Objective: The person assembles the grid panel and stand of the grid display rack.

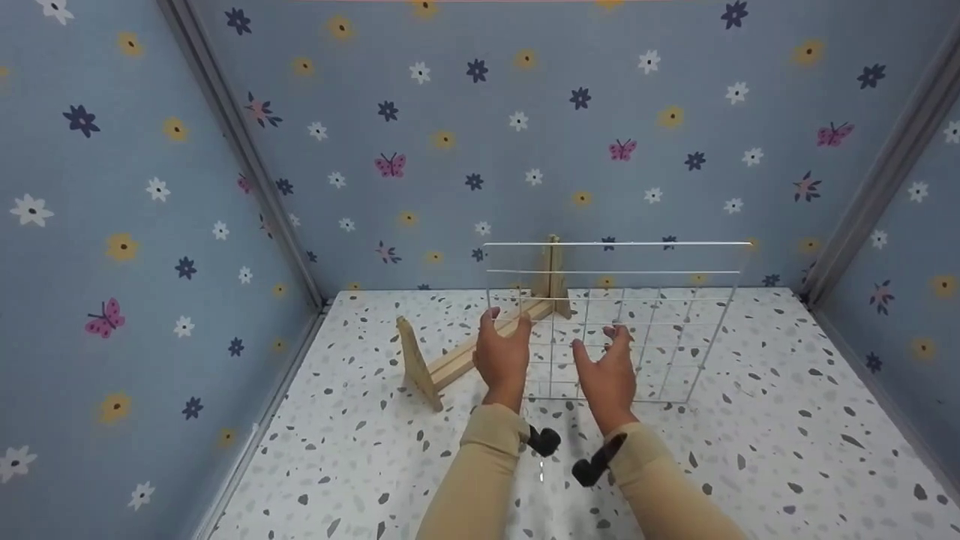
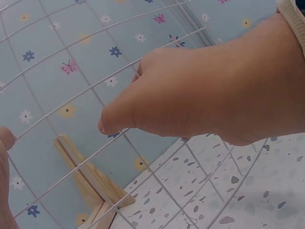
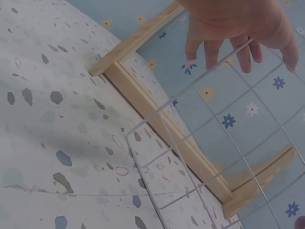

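Left hand pinched wire grid; right hand, hold indeterminable. Slack fingers risked tipping the grid onto wooden stand beyond left hand.

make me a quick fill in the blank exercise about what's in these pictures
The left hand holds a wire grid whose colour is ____.
The stand is made of ____.
In the head view, the stand is to the ____ of the right hand.
The insects printed on the wall are ____.

Missing words: white; wood; left; butterflies.
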Motion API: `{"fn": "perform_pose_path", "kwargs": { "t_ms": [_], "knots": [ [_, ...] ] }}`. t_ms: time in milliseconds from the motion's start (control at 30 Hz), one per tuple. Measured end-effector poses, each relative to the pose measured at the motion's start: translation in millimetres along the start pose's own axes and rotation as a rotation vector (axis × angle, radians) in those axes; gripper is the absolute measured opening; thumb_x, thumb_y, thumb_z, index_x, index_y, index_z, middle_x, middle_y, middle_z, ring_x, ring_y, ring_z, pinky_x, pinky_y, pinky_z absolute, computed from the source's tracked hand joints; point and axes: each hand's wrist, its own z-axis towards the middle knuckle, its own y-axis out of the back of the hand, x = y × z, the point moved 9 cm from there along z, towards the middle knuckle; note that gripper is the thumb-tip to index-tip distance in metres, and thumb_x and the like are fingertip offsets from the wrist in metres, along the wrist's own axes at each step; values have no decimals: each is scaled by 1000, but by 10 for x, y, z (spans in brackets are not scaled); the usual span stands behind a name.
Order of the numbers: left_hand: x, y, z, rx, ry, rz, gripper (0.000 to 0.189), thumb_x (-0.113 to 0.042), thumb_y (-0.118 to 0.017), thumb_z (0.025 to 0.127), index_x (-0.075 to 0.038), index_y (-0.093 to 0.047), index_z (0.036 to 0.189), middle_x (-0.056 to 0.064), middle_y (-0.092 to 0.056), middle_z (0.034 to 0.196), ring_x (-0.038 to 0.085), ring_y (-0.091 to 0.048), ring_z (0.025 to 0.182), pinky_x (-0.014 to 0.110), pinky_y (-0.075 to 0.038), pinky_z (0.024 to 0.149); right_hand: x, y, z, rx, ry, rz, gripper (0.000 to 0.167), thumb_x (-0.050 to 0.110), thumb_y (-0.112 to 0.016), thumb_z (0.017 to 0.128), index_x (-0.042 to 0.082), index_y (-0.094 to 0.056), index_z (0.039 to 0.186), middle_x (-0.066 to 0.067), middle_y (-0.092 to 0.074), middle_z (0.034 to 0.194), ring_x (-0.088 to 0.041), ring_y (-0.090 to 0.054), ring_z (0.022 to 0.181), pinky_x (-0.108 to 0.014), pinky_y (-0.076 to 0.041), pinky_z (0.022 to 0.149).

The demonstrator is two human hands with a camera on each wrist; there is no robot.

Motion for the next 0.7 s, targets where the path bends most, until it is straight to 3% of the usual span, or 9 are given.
{"fn": "perform_pose_path", "kwargs": {
  "t_ms": [233,500,700],
  "knots": [
    [34,-20,1,35,44,-55,59,-47,-71,92,-17,-56,140,7,-59,143,33,-62,119,49,-50,91,3,-26,15,-8,-13,-6,74,43,-68,95,11,-31,152,-9,-50,148,-35,-59,119,-51,-49,89],
    [60,-25,-32,34,55,-66,54,-46,-71,92,-19,-57,137,7,-60,140,30,-63,117,49,-50,90,-19,-21,6,-60,-24,-72,71,45,-68,95,11,-36,148,-8,-56,142,-31,-65,86,-45,-48,69],
    [34,-48,-27,48,36,-81,55,-49,-70,93,-19,-56,137,8,-61,139,30,-63,114,48,-51,88,-16,-19,49,-87,-26,-76,68,49,-67,95,11,-40,144,-7,-59,137,-30,-63,75,-44,-46,64]
  ]
}}
